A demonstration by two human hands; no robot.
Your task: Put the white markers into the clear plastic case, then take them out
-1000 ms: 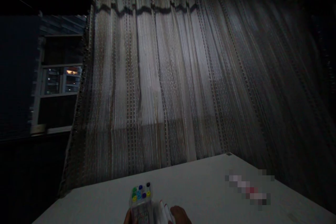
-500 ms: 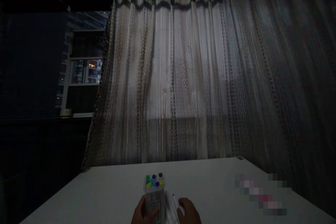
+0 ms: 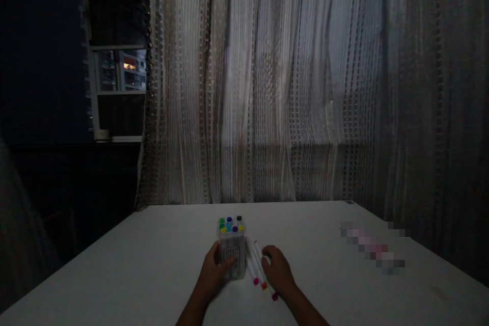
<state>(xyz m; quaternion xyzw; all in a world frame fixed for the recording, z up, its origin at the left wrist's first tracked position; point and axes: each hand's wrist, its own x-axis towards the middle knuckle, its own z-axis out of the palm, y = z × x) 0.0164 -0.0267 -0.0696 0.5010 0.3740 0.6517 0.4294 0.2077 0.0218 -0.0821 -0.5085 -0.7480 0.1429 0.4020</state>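
A clear plastic box of markers [image 3: 231,244] with coloured caps stands upright on the white table [image 3: 153,275], near its middle. My left hand [image 3: 216,271] is wrapped around the box's left side, thumb across its front. Up to three loose markers [image 3: 260,270] with pink, orange and red ends lie on the table just right of the box. My right hand [image 3: 278,271] rests on the table beside them, fingers curled over the rightmost marker.
A striped sheer curtain [image 3: 290,86] hangs right behind the table's far edge. At the left a dark window [image 3: 114,76] shows lit buildings outside. A blurred-out object [image 3: 372,247] lies on the table's right side. The room is dim.
The view has tilted down, bringing both hands, forearms and more table into sight. The hands remain at the box and the loose markers.
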